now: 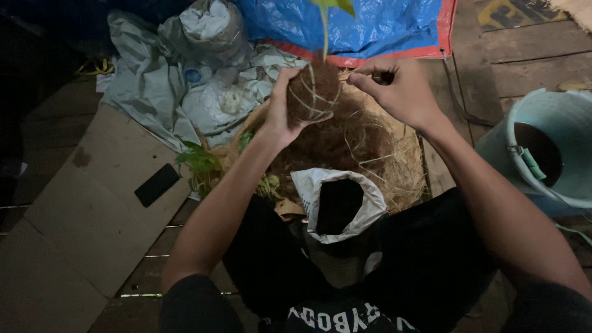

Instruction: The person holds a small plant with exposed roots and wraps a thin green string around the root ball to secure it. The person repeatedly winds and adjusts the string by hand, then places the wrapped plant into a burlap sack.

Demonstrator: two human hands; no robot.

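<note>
While both hands pinch a fibre-wrapped root ball (313, 92), flattened cardboard (80, 209) covers dim wooden floorboards (530, 68).

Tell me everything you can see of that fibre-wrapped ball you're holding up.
The fibre ball is a rounded brown lump that looks like coconut husk fibre, crossed by several pale strings wound around it. A thin green stem rises from its top toward leaves at the frame's upper edge. The left hand cups it from the left and below, holding it above a pile of loose fibre. The right hand is beside it, fingers pinched, seemingly on a string end; the light is too dim to be sure.
</note>
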